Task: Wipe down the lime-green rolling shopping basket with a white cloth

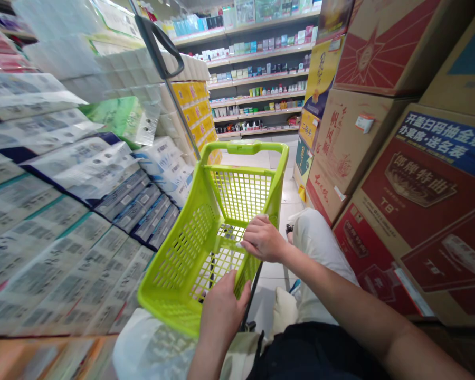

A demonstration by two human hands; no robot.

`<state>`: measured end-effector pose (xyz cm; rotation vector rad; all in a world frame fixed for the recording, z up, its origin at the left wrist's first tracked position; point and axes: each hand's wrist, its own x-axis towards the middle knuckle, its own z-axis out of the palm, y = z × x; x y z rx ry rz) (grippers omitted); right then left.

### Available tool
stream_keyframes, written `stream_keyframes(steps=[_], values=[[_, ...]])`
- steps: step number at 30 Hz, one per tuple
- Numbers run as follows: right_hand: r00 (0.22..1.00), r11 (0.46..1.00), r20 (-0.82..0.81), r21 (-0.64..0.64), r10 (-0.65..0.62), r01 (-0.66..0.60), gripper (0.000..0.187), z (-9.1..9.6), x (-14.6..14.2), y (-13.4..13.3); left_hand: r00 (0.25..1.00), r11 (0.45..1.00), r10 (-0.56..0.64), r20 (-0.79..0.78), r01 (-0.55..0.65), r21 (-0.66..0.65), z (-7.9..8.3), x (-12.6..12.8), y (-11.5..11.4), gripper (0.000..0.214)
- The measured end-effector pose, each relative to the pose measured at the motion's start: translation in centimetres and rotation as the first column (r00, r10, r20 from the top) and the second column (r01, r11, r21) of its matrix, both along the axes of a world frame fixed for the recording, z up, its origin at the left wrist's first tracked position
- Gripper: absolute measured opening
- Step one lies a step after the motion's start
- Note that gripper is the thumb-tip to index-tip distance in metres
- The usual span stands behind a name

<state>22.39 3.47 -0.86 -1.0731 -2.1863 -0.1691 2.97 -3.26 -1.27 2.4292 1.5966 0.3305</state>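
1. Far left: stacked wrapped packs (43, 237), blurry; green pack (119, 119) on top.
2. Dark pole handle (145, 42), upper left, on a metal pole running down to the basket's far left corner. Looks like the best hold for pulling.
3. Green basket (184, 250), center, between the packs and the cartons, tilted in view. Lattice plastic: probably light, stiff, a bit slick, not very fragile; thin slats may flex. Rim looks the sturdier hold.
4. Left hand (222, 306): at the near right rim, grip partly curled, thumb apart from fingers. Firm hold or just resting, can't tell.
5. Right hand (264, 238): at the right rim, further along; grip mostly curled in. Fingertips partly hidden, can't tell what it clasps.
6. Right: printed cartons (423, 182), stacked, likely heavy.
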Motion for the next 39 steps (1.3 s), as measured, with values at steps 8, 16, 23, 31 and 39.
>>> stream_keyframes(steps=[8, 16, 23, 31, 39], values=[[0.979, 0.993, -0.178, -0.072, -0.100, 0.088, 0.028, -0.5, -2.2, -1.8, 1.000, 1.000, 0.020, -0.016, -0.021, -0.022, 0.4, 0.4, 0.0, 0.018], [0.995, 0.999, -0.098, -0.022, 0.037, -0.040, 0.026, -1.3, -3.1, -2.9, 1.000, 1.000, -0.002, -0.006, 0.002, -0.011, 0.1, -0.1, 0.0, 0.017], [0.994, 0.999, -0.100, -0.006, -0.048, 0.048, 0.029, 0.0, -0.1, -0.2, 1.000, 1.000, -0.003, -0.001, 0.003, -0.005, 0.2, 0.2, -0.1, 0.021], [0.953, 0.995, -0.290, -0.080, -0.085, 0.064, 0.020, -1.6, -4.5, -4.5, 1.000, 0.999, 0.004, -0.028, -0.005, -0.032, 0.5, 0.1, -0.4, 0.013], [0.998, 0.998, -0.048, 0.026, -0.049, 0.050, 0.030, -0.1, 0.7, -0.3, 1.000, 1.000, -0.001, -0.001, 0.001, -0.011, 0.3, 0.1, -1.0, 0.017]])
